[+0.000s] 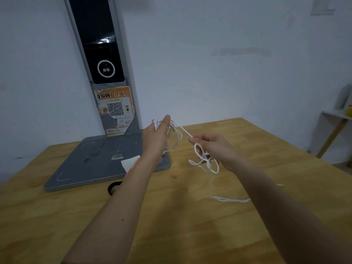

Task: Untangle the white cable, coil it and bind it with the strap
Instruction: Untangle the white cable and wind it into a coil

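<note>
Both hands are raised above the light wooden table (190, 216), apart from each other, joined by one taut run of the thin white cable (184, 131). The left hand (156, 138) holds a gathered bundle of cable loops; its thumb stands up and the loops pass behind the palm, so how the fingers close on them cannot be seen. The right hand (213, 147) pinches the cable at its fingertips. Below that hand hangs a loose knot of loops, and a slack tail drops to the table and lies along it towards the right.

The cable is thus in three parts: coiled in the left hand, tangled under the right hand, trailing on the table.

Risks from this position, as judged from here:

1. Pulling the hands further apart would likely tighten the hanging knot instead of freeing it. The loops need opening first.
2. Winding more turns onto the left bundle before the knot is cleared would trap the tangle in the coil.
3. Easing the left hand's hold to help with the knot could let the gathered loops spring open and fall.
4. The trailing tail may snag on the edge of the grey flat-based stand (106, 168) nearby.

No strap can be clearly identified; a dark ring-like object (113, 187) lies beside the stand's base.
</note>
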